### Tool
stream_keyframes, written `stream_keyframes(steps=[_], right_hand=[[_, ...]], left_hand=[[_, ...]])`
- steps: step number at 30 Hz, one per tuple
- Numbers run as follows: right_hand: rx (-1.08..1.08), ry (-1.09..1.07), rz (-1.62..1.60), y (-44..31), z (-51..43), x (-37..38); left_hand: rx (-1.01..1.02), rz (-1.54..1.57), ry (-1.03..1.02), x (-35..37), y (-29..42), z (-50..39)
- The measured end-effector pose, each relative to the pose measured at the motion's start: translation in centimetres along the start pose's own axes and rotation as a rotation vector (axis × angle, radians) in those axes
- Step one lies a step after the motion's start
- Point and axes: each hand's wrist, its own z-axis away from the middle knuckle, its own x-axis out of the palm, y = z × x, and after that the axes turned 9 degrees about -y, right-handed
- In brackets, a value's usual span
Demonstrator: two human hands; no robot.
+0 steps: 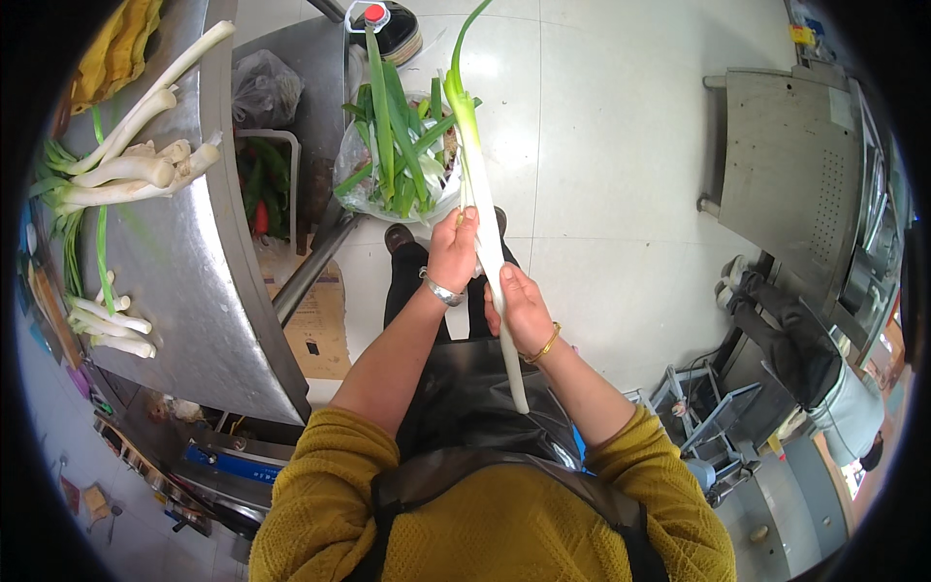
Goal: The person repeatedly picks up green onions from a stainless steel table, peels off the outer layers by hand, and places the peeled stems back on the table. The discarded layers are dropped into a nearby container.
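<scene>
A long leek or large green onion point(486, 196) slants in front of me, its green top away from me and its white end over my dark apron. My right hand point(520, 305) is closed around the lower white stalk. Higher up, my left hand point(452, 247) pinches a thin pale outer layer at the side of the stalk. Beyond my hands, a bin with a clear plastic liner point(349, 171) holds green leaves point(396, 138) and other scraps. More white stalks point(145, 171) lie on the steel table at the left, with a smaller bunch point(113, 324) nearer me.
The steel table point(196, 291) has a shelf below with a crate of green peppers point(270, 182) and a plastic bag point(265, 87). A dark jug with a red cap point(393, 36) stands past the bin. At right are another steel table point(778, 153) and a person point(800, 356).
</scene>
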Motion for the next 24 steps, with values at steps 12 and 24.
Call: stream_keyframes(steps=[12,24], right_hand=[[-0.077,0.297,-0.55,-1.3,-3.6,-1.3],[-0.215,0.602,-0.646,-0.6,-4.3,-15.4]], left_hand=[[-0.275,0.66,0.143,0.9,-0.4,1.2],[0.04,0.979,0.232,-10.9,1.0,0.8]])
